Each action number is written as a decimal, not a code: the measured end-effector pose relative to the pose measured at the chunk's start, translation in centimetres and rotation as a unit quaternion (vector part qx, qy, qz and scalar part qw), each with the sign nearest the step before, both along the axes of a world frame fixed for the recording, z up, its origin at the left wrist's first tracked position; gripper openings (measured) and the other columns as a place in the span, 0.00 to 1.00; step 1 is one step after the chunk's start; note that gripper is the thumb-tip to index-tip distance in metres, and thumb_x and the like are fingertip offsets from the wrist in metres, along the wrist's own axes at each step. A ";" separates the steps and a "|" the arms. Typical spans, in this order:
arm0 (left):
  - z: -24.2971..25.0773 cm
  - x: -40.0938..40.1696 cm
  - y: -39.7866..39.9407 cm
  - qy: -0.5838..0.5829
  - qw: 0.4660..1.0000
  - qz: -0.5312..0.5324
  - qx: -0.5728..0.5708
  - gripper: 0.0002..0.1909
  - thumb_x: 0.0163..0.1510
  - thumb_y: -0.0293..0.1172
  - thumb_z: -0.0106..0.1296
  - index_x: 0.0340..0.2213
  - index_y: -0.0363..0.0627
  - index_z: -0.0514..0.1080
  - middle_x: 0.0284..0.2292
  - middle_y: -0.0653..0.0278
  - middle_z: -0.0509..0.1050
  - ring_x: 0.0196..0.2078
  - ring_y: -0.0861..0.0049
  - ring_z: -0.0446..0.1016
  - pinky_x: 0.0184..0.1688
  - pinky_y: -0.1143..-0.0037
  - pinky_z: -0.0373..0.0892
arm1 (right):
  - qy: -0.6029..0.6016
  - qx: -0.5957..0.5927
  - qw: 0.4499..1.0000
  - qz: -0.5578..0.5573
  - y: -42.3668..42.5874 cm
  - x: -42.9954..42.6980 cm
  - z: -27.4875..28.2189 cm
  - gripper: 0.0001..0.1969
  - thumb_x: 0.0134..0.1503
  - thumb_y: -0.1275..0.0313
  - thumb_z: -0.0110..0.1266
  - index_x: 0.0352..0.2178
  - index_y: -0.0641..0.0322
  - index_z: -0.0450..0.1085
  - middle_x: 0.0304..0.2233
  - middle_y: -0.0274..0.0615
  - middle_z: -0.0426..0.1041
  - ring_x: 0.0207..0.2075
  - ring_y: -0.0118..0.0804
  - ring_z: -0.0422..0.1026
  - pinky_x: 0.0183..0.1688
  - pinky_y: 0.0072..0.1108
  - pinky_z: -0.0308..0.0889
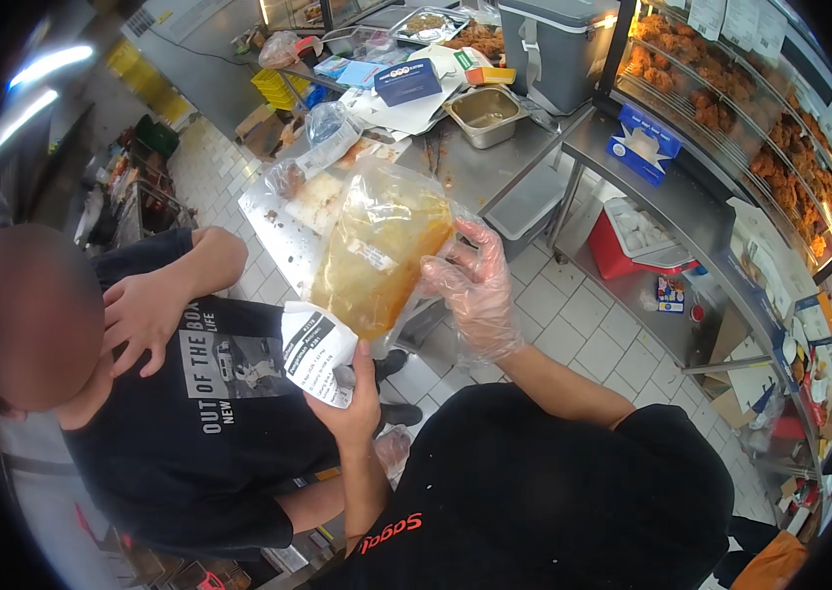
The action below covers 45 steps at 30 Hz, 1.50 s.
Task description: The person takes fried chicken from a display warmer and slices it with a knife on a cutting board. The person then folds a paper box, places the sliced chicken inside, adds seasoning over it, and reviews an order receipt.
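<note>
A clear plastic bag of yellow-orange liquid (383, 251), bearing a small white label, is held up before me. My right hand (479, 284), in a clear disposable glove, grips its right edge. My bare left hand (353, 405) holds a crumpled white paper slip (319, 354) with printing on it, at the bag's lower left corner; whether these fingers also pinch the bag I cannot tell. Behind the bag lies a metal worktop (276, 240) with stained paper and crumbs.
A person in a black T-shirt (239, 369) stands close on the left. Beyond are a steel pan (486, 114), a dark blue box (407, 82) and a grey cooler (556, 55). Fried chicken fills a glass display cabinet (740, 110) at right; a red cooler (611, 247) sits beneath the steel counter.
</note>
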<state>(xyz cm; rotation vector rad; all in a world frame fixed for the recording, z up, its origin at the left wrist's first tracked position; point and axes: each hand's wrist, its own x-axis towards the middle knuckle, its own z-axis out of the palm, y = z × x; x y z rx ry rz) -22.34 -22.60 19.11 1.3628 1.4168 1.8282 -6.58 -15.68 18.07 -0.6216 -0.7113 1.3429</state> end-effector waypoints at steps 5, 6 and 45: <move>-3.3 0.7 1.2 -0.093 0.996 0.016 -0.001 0.18 0.49 0.18 0.56 0.43 0.32 0.66 0.38 0.61 0.72 0.39 0.79 0.70 0.44 0.78 0.66 | -0.008 0.010 0.999 0.036 -0.2 1.2 0.9 0.30 0.54 0.79 0.55 0.55 0.57 0.50 0.47 0.52 0.66 0.46 0.37 0.70 0.43 0.28 0.73; -3.9 0.7 1.4 -0.135 0.991 -0.001 0.007 0.20 0.50 0.18 0.55 0.45 0.33 0.65 0.39 0.61 0.71 0.41 0.78 0.69 0.46 0.78 0.64 | -0.004 0.036 0.998 0.045 -0.2 1.3 0.9 0.30 0.54 0.79 0.54 0.55 0.57 0.50 0.49 0.53 0.65 0.48 0.41 0.70 0.44 0.30 0.72; -8.5 -5.3 1.6 -0.503 0.831 -0.230 0.063 0.24 0.58 0.36 0.42 0.53 0.33 0.60 0.48 0.52 0.69 0.52 0.64 0.67 0.57 0.69 0.61 | -0.021 0.088 0.968 0.233 -5.5 7.2 2.3 0.33 0.52 0.53 0.57 0.54 0.61 0.59 0.59 0.51 0.55 0.56 0.46 0.62 0.51 0.36 0.64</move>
